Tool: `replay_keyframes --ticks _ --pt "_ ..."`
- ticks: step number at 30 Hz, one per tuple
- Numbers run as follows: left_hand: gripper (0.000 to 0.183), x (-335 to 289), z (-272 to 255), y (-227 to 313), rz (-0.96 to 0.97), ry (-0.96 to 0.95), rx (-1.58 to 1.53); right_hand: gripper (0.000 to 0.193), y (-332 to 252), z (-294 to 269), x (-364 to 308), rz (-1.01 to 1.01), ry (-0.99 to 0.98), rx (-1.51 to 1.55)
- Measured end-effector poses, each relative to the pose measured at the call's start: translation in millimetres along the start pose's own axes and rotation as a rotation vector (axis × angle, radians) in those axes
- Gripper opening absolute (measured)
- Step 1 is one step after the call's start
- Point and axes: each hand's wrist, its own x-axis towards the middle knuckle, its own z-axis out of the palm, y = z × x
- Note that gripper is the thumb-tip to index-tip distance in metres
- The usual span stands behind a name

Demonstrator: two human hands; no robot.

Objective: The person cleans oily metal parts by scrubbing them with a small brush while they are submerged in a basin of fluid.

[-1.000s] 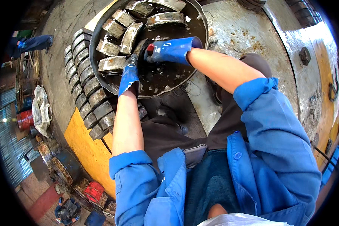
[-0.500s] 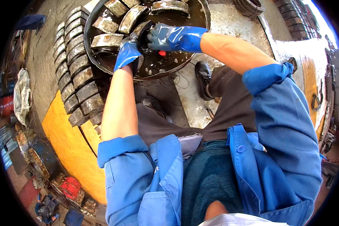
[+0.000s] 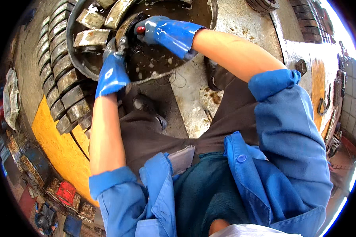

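Steadying hand: the left hand (image 3: 114, 65), in a blue glove (image 3: 111, 82), has its fingers curled closed around the near end of a curved block (image 3: 127, 24)
Other hand: the right hand (image 3: 156, 31), gloved the same way, is bent closed on a small red piece (image 3: 140, 30), whose end shows on the side toward the block; what the piece belongs to cannot be told
Curved block: tilted between the two hands, above the left part of a wide round basin (image 3: 72, 49); its near end is covered by the left hand, and whether the right hand presses on it is unclear
Basin: dark liquid (image 3: 166, 51) with pale flecks on it, most of them in the part nearest the person
Pale blocks: several more (image 3: 91, 38) lie in the basin, left of and beyond the held one, apart from both hands
Floor rows: dark blocks (image 3: 63, 59) are set in curved rows just left of the basin, their near end by a yellow board (image 3: 59, 150)
Done: by the look of it, one block is in hand and midway; nothing marks it as finished
Remaining: seemingly the pale blocks; whether the floor rows are handled or waiting cannot be told
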Motion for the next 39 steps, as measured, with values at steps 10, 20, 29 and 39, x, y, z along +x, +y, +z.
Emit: replay_keyframes --ticks 10,20,29,39 --pt "0.053 -27.9 37.3 56.7 -0.242 0.065 -0.287 0.02 14.5 8.3 2.8 0.001 -0.03 0.265" --pt "0.053 -29.6 39.3 6.6 0.501 -0.081 0.591 0.025 -0.2 3.1 -33.5 0.141 0.013 0.335" --pt "0.064 12.8 49.9 -22.3 0.58 0.197 0.856 0.033 60.2 -1.9 -82.3 0.027 0.295 0.193" --pt "0.049 35.0 16.4 -56.9 0.231 0.187 0.237 0.023 9.0 19.3 -63.9 0.682 0.169 2.241"
